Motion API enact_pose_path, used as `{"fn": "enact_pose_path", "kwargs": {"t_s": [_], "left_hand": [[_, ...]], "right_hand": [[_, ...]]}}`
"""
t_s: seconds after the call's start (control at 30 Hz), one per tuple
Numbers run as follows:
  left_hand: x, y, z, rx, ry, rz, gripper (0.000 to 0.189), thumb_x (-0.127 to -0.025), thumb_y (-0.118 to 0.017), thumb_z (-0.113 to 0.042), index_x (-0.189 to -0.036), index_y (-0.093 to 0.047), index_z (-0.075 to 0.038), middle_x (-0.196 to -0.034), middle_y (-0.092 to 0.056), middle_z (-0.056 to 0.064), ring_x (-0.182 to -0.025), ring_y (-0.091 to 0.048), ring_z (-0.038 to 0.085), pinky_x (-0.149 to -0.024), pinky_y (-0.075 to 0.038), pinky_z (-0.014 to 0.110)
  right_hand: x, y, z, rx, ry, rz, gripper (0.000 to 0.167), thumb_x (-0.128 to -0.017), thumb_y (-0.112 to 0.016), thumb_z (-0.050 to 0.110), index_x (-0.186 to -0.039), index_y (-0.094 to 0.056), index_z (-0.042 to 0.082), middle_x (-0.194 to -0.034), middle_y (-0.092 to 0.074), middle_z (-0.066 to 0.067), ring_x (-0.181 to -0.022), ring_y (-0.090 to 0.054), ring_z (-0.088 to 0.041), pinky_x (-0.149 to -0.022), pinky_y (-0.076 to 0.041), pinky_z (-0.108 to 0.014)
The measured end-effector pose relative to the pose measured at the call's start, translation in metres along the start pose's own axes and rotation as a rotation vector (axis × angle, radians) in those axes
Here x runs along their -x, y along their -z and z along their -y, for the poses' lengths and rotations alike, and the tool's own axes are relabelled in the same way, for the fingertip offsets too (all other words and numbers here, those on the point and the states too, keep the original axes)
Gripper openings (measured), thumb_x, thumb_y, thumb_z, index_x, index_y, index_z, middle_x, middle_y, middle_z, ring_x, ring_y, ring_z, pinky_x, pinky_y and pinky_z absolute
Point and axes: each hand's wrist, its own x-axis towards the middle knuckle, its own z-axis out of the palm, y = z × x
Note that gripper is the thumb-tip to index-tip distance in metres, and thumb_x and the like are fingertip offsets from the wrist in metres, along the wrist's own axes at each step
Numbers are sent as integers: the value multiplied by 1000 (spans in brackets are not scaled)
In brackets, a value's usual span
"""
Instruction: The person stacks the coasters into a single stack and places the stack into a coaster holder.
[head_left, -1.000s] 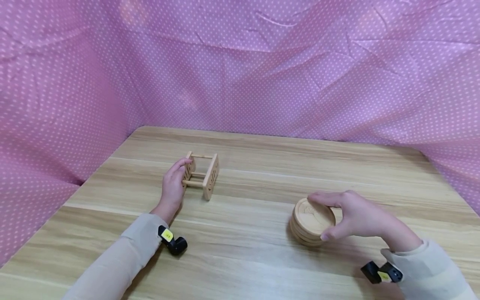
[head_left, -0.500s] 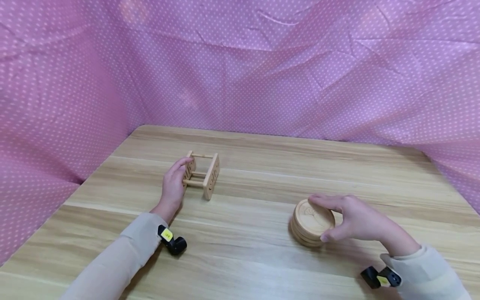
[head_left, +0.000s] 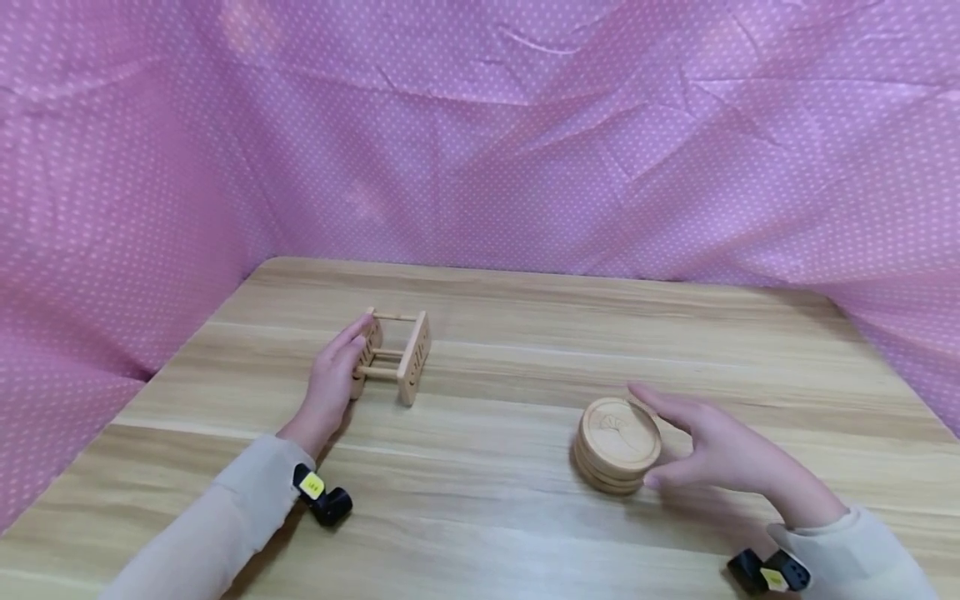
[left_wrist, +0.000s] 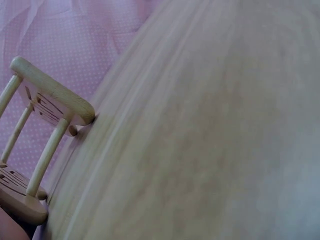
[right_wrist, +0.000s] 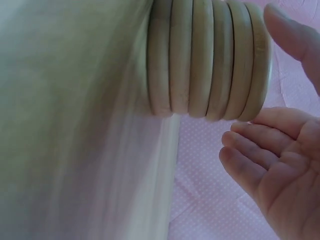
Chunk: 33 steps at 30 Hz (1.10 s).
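On the left of the tabletop stands a light wooden coaster holder (head_left: 414,357), two carved side panels joined by dowels. My left hand (head_left: 330,379) touches its left panel, fingers extended along the outer side. In the left wrist view the holder (left_wrist: 55,95) shows at the left edge, with only a sliver of hand at the corner. Several round wooden coasters (head_left: 621,433) form an upright stack right of centre, the top one engraved. Beside that stack my right hand (head_left: 720,446) is spread, thumb and forefinger apart. The right wrist view shows its other fingers (right_wrist: 250,170) extended, holding nothing.
The wood-grain table (head_left: 480,500) stretches between the holder and the stack. A pink polka-dot cloth (head_left: 480,150) hangs behind and beside the table. Both sleeves carry a small black camera, the left one (head_left: 322,496) lying close to the tabletop.
My right hand's fingers have come off the top coaster and drawn slightly right. The left hand has shifted a little against the holder's panel. The head view has turned slightly.
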Motion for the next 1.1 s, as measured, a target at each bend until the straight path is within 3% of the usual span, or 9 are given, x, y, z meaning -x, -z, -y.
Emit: {"fn": "enact_pose_path", "kwargs": {"t_s": [0.17,0.27,0.33,0.47,0.57,0.67,0.87,0.97,1.1], "left_hand": [[5,4,-6,87,13,-4,51,-100,-32,-28,-149,-19,-23,-154,-17,6,-141,-15,24,-115,-12,42],[10,7,-16,84,-52,-60,54,-98,-36,-23,-149,-17,-27,-155,-16,7,-141,-15,25,-115,-12,45],[12,5,-25,-24,-210,-119,56,-93,-43,-21,-147,-25,-23,-152,-23,8,-139,-20,27,-114,-16,48],[14,-14,-48,-238,-664,-190,59,-81,-55,-21,-136,-42,-5,-142,-40,15,-133,-32,34,-110,-23,52],[19,-40,-69,-291,-867,-94,62,-76,-59,-26,-130,-44,3,-138,-43,18,-129,-37,35,-108,-28,52],[27,-68,-88,-338,-843,121,65,-76,-64,-29,-131,-44,0,-137,-44,15,-127,-40,31,-106,-32,50],[44,-122,-118,-555,-526,559,87,-73,-73,-44,-143,-32,-13,-147,-34,5,-133,-35,25,-107,-31,47],[48,-144,-126,-619,-424,697,96,-70,-74,-48,-146,-25,-17,-150,-29,2,-134,-34,22,-107,-31,43],[48,-167,-130,-642,-382,784,103,-67,-78,-47,-146,-23,-12,-149,-31,4,-133,-36,20,-109,-31,35]], "right_hand": [[12,2,-3,-61,-53,10,93,-70,-80,34,-142,-31,-1,-142,-40,-20,-122,-42,-39,-96,-28,-7],[19,3,-5,-76,-92,23,94,-71,-79,34,-143,-29,1,-143,-38,-19,-124,-39,-37,-95,-27,-6],[23,3,-7,-76,-104,27,93,-71,-78,35,-144,-29,2,-144,-37,-19,-126,-38,-33,-96,-26,-5],[29,3,-11,-105,-127,25,92,-71,-78,34,-142,-31,0,-142,-38,-19,-129,-34,-20,-96,-22,-2],[32,0,-14,-174,-172,22,91,-70,-79,31,-140,-32,-5,-142,-37,-23,-130,-31,-23,-95,-20,-1],[32,-5,-15,-255,-229,16,92,-70,-79,28,-139,-31,-7,-143,-34,-24,-130,-29,-35,-94,-21,-1],[34,-22,-15,-370,-280,-53,94,-66,-82,21,-139,-31,-7,-143,-33,-25,-131,-26,-38,-94,-20,1],[35,-31,-14,-419,-310,-105,95,-64,-83,20,-141,-32,-2,-145,-33,-20,-133,-25,-33,-95,-20,1],[33,-44,-12,-447,-338,-148,99,-64,-84,21,-143,-29,1,-147,-32,-18,-135,-24,-31,-95,-21,1]]}}
